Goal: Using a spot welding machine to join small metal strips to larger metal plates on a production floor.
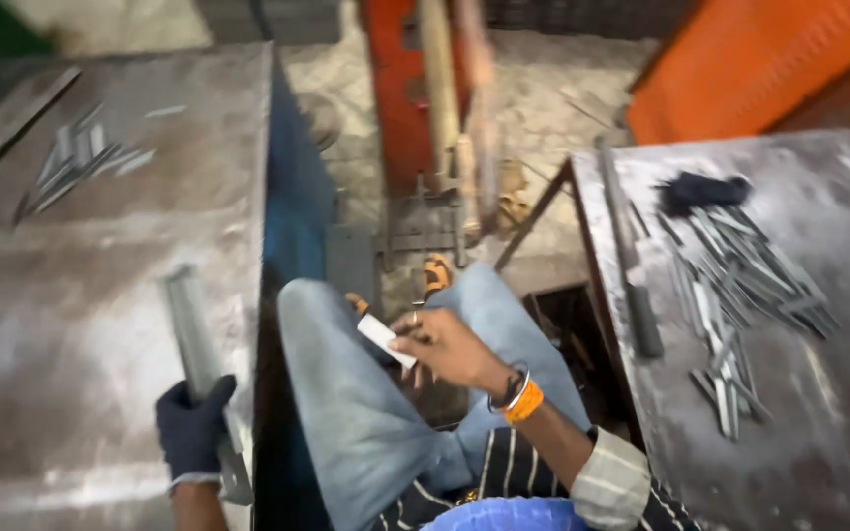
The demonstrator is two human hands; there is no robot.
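Two worn metal tables flank the seated person. Right hand (445, 346) bare, its fingers (407, 346) pinched on a small flat white piece (384, 339) above the knees. Left hand (192, 430) gloved in dark fabric, fingers clamped round a long grey metal bar (197, 346) lying on the left table (71, 295). Loose metal strips (740, 285) lie heaped on the right table (838, 423), well apart from both hands.

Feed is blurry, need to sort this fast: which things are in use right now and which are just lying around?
In use:
- left hand in dark glove, gripping long metal bar
- right hand holding small flat white piece

Lying about:
- metal strips on right table
- strips on left table
- dark rod
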